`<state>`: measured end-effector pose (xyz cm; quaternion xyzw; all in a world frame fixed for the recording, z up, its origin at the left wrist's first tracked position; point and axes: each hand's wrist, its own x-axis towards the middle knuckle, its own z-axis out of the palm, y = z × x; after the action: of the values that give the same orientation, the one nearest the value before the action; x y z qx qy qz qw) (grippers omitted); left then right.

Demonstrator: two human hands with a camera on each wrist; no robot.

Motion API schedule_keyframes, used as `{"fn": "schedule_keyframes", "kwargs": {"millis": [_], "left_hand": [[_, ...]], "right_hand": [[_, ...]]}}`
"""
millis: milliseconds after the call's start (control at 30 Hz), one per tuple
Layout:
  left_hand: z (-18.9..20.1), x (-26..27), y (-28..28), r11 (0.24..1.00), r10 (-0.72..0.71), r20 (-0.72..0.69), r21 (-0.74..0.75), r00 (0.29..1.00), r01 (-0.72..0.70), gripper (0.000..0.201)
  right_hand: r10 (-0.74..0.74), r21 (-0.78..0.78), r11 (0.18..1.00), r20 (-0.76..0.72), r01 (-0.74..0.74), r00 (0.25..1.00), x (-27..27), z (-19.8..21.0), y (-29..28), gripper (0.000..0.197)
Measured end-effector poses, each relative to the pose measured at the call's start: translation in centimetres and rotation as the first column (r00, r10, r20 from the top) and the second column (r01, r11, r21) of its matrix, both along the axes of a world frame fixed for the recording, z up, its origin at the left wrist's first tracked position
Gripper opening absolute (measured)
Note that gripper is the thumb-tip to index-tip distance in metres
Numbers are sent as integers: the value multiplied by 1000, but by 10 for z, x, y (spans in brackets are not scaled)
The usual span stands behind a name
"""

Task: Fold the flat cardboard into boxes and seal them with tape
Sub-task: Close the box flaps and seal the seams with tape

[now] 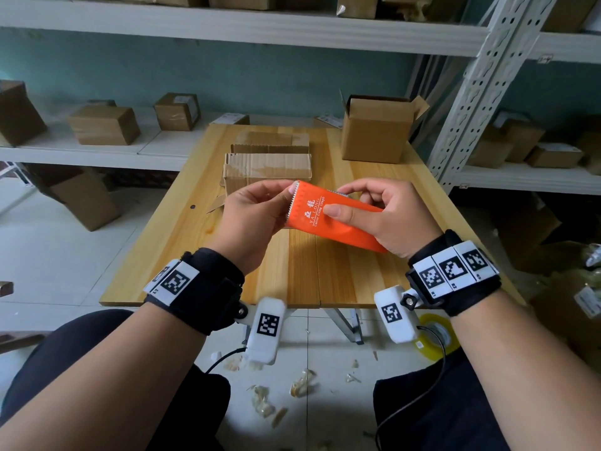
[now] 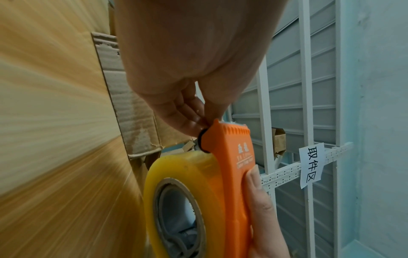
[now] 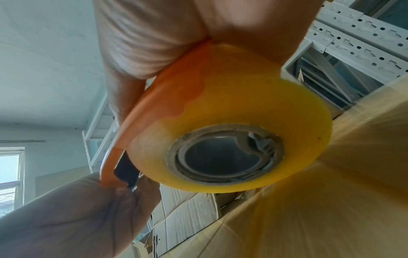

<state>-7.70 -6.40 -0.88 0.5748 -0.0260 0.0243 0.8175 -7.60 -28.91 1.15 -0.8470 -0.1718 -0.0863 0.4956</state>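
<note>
Both hands hold an orange tape dispenser point(image 1: 325, 226) above the wooden table point(image 1: 182, 255). My left hand point(image 1: 281, 203) pinches its serrated cutter end; in the left wrist view the fingertips point(image 2: 187, 120) close on that end by the black roller. My right hand point(image 1: 340, 200) grips the body, thumb lying on the printed top face. A yellowish tape roll point(image 2: 183, 183) sits in the dispenser point(image 2: 234, 174) and fills the right wrist view point(image 3: 243, 97). Flat folded cardboard point(image 1: 266, 167) lies on the table beyond the hands, with a second piece point(image 1: 271, 141) behind it.
An open-topped cardboard box point(image 1: 374, 131) stands at the table's far right. White shelves point(image 1: 97, 151) with more boxes run behind and to the left; a perforated rack upright point(image 1: 471, 92) rises at right. A spare tape roll point(image 1: 435, 333) and tape scraps point(image 1: 302, 385) lie on the floor.
</note>
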Motion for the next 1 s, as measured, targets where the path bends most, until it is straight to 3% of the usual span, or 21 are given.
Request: {"fn": "schedule_keyframes", "kwargs": {"millis": [167, 767, 1000], "left_hand": [[-1, -2, -2, 1000, 18, 1, -6, 1000, -18, 12], [1, -2, 1, 1000, 5, 5, 28, 1000, -5, 11], [-3, -4, 4, 999, 12, -3, 43, 1000, -12, 15]], "right_hand": [[-13, -6, 1000, 16, 13, 1000, -1, 1, 2, 49], [-35, -23, 999, 24, 36, 999, -3, 2, 3, 53], [-44, -98, 994, 7, 44, 999, -7, 1, 0, 80]]}}
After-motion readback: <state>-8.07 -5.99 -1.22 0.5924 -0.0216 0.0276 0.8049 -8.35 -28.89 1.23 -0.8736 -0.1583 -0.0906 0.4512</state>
